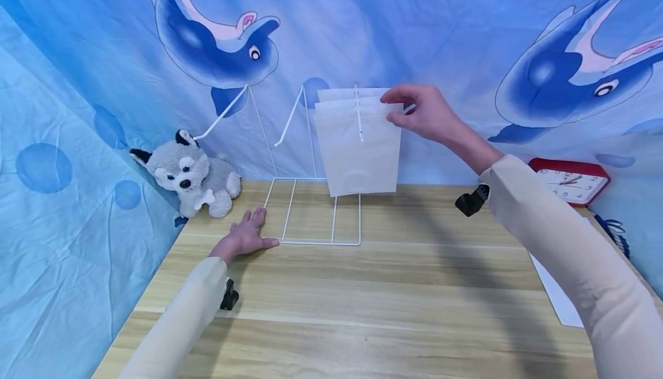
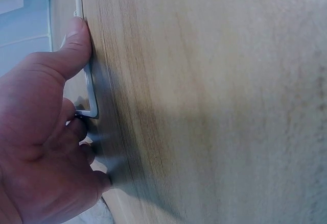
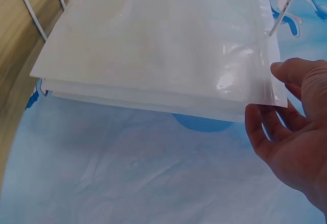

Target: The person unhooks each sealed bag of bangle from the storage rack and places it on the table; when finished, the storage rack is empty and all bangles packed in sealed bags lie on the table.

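A white wire rack (image 1: 319, 244) with upright hooked arms stands at the back of the table. Several flat white plastic bags (image 1: 357, 157) hang from its right arm, one in front of another. My right hand (image 1: 422, 111) pinches the front bag's upper right corner; in the right wrist view the thumb (image 3: 294, 72) is at the bag's shiny top strip, with the other fingers curled behind. Down at the rack's left front corner, my left hand (image 1: 247, 234) rests with fingers spread. Its thumb (image 2: 76, 43) lies along the front base wire in the left wrist view.
A grey and white plush husky (image 1: 199, 175) sits left of the rack. At the right rear is a red-framed clock (image 1: 570, 180), partly behind my right sleeve (image 1: 559, 247). A white sheet (image 1: 556, 293) lies on the table's right side. Blue dolphin-print fabric (image 1: 388, 34) hangs behind.
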A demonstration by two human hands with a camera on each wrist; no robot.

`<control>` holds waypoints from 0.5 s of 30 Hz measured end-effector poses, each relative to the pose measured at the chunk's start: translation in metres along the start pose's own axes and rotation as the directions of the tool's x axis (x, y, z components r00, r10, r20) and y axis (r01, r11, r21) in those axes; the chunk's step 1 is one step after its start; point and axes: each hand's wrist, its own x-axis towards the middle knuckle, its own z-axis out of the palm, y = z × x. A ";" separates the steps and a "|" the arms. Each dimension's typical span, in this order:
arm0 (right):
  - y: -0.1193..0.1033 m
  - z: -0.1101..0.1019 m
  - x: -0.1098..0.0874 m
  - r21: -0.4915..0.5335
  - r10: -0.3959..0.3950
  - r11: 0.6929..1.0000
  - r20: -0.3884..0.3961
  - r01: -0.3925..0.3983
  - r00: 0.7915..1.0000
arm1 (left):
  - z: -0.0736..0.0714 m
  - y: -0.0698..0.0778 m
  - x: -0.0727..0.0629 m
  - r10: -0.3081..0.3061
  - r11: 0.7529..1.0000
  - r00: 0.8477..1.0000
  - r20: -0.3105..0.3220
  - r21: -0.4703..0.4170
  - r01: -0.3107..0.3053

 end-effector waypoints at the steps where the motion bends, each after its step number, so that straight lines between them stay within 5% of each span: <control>1: -0.001 0.000 0.001 -0.010 0.000 1.000 0.009 0.000 1.000 | 0.000 0.000 0.000 -0.001 1.000 1.000 0.001 0.000 0.001; 15: -0.009 0.007 0.011 -0.022 -0.023 0.999 0.070 0.024 0.997 | 0.000 0.002 -0.002 -0.006 1.000 1.000 0.001 -0.011 0.006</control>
